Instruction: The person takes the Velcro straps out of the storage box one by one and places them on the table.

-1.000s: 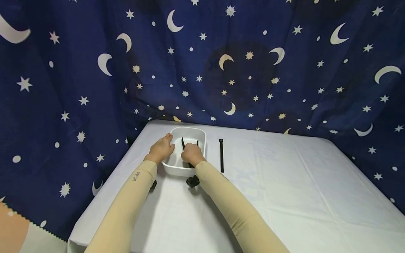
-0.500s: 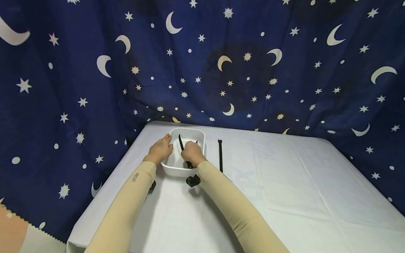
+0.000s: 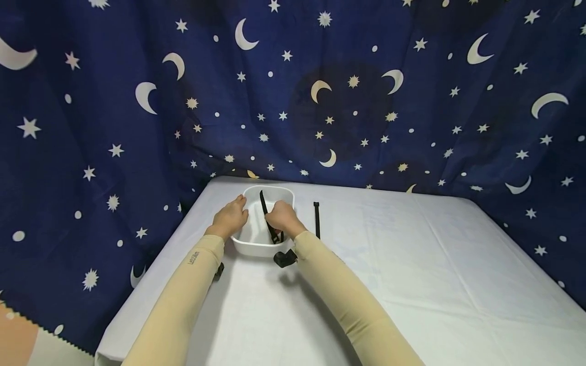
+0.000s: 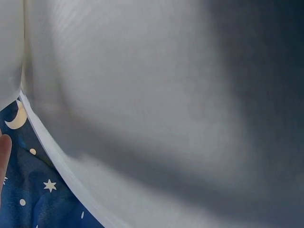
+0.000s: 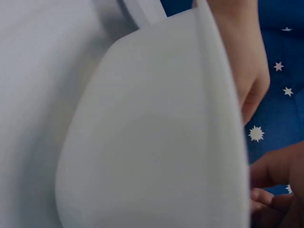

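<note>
Left hand (image 3: 230, 217) at left rim of white bin (image 3: 256, 249), fingers extended. Right hand (image 3: 283, 217) over bin's inside, fingers curled; cannot tell whether it pinches black tie (image 3: 264, 204) just beside it. Tie slants inside bin, lower end near front wall. Spare tie (image 3: 317, 219) on table (image 3: 412, 274), right of bin.

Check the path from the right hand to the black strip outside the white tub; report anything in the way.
The right wall of the white tub stands between: the right hand reaches inside it, and the black strip lies on the table beyond.
</note>
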The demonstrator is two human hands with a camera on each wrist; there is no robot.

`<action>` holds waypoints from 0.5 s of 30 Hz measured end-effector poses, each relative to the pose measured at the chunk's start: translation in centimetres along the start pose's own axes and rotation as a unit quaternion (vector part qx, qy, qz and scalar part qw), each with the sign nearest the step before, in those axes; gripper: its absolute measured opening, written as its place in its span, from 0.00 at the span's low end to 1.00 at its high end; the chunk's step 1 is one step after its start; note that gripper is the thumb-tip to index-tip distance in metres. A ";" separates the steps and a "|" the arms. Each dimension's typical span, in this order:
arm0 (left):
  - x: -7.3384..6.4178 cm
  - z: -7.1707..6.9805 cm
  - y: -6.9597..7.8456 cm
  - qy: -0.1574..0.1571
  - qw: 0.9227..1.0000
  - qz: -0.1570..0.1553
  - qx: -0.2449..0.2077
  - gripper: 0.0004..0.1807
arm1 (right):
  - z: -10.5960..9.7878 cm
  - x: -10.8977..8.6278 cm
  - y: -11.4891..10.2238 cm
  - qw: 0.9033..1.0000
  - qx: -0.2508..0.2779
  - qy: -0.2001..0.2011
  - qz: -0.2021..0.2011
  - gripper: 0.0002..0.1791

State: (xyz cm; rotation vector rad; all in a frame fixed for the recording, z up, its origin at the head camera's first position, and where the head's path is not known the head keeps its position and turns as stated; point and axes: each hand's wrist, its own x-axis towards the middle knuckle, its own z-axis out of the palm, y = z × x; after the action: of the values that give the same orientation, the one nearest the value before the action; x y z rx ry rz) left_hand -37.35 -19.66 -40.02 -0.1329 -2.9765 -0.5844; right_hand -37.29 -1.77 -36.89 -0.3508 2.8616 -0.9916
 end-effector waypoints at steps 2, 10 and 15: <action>0.0 0.0 0.0 -0.001 1.000 -0.001 0.000 0.31 | -0.3 -0.1 0.1 1.000 0.019 -0.003 0.002 0.16; 0.1 0.0 -0.2 0.001 1.000 0.001 -0.003 0.31 | -0.8 -0.1 0.8 0.995 0.101 -0.007 -0.002 0.22; 0.1 0.1 -0.2 0.000 1.000 0.000 -0.003 0.31 | -0.9 -0.2 1.2 0.995 0.092 -0.002 -0.023 0.27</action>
State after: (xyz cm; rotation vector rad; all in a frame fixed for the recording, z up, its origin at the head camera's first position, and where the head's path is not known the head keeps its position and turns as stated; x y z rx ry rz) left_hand -37.49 -19.84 -40.15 -0.1321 -2.9748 -0.5924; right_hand -37.48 -0.23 -36.90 -0.4031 2.7399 -1.2502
